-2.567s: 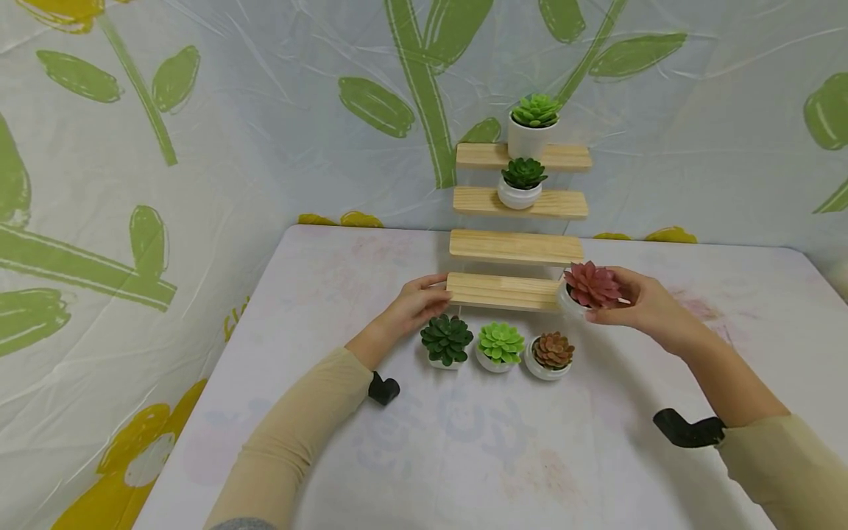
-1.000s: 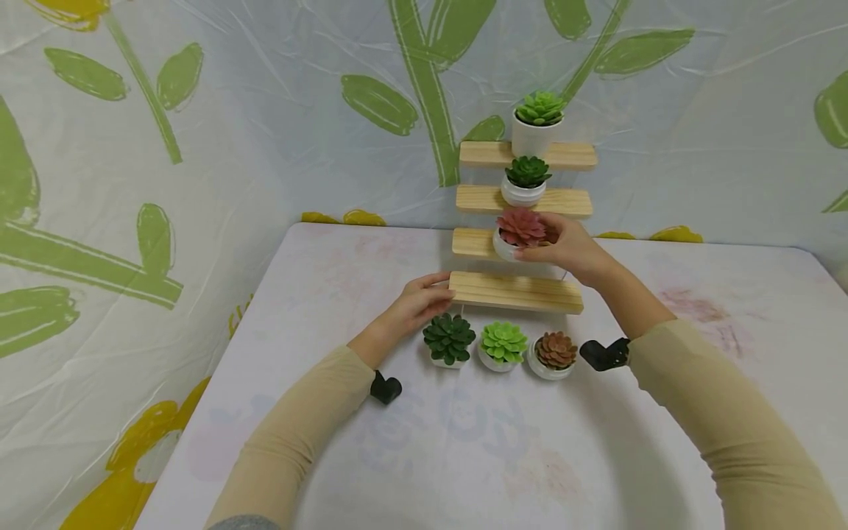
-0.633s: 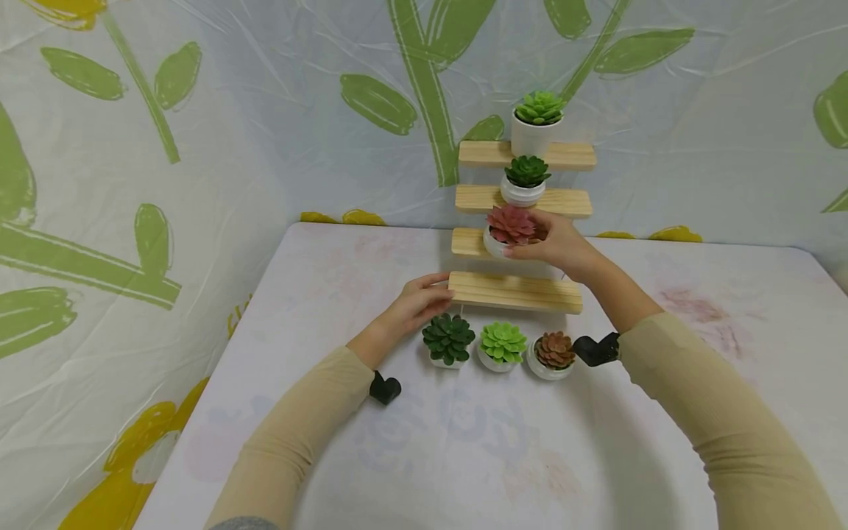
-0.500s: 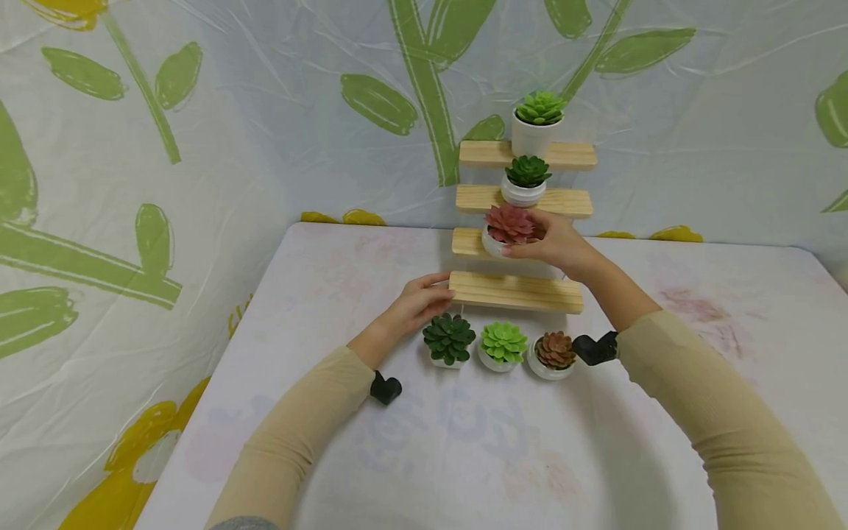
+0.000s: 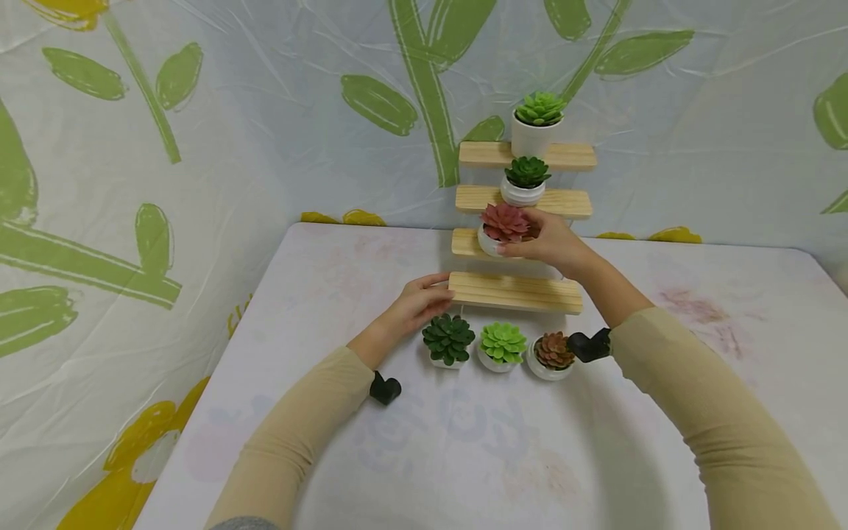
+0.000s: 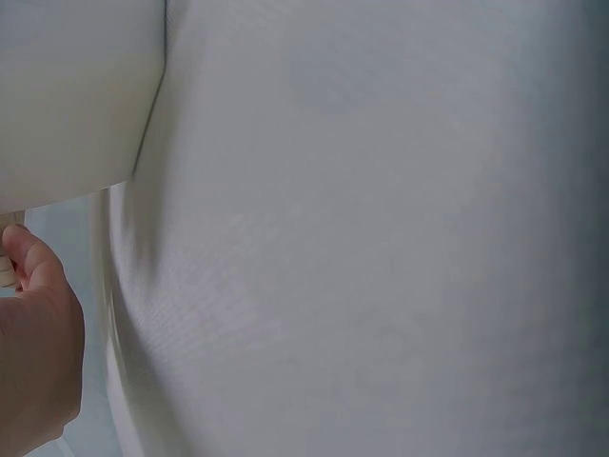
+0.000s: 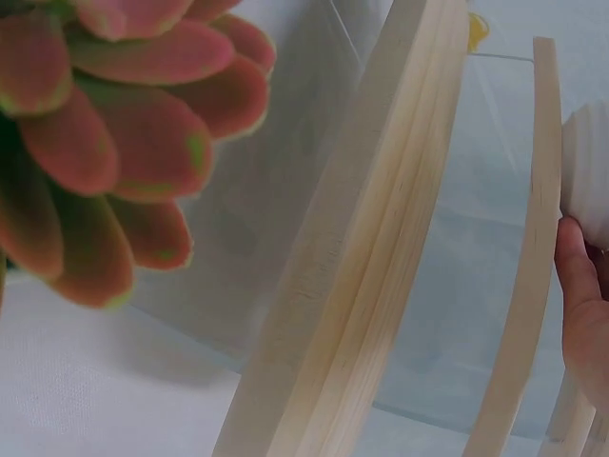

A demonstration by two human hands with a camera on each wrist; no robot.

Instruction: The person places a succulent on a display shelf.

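My right hand [image 5: 553, 239] grips a potted pink-red succulent [image 5: 503, 222] by its white pot, at the third board down [image 5: 467, 243] of a tiered wooden shelf. In the right wrist view, fingers press on the white pot [image 7: 585, 176] right at that board's edge. My left hand [image 5: 417, 303] pinches the left end of the lowest board [image 5: 517, 292]. Part of this hand [image 6: 43, 352] shows at the left of the left wrist view. In front of the shelf stand a dark green succulent [image 5: 448, 340], a light green succulent [image 5: 502, 344] and a brown succulent [image 5: 554, 351], all in white pots.
A bright green succulent [image 5: 538, 121] stands on the top board [image 5: 573, 156], and a dark green one [image 5: 525, 177] on the second [image 5: 566, 201]. The white-covered table [image 5: 331, 294] meets a leaf-printed cloth backdrop [image 5: 278, 132] behind. A black wrist mount [image 5: 589, 344] overlaps the brown succulent.
My right hand has carried the pink-red succulent from right of the lowest board up to the third board, then shifted it slightly left. My left hand has stayed on the lowest board.
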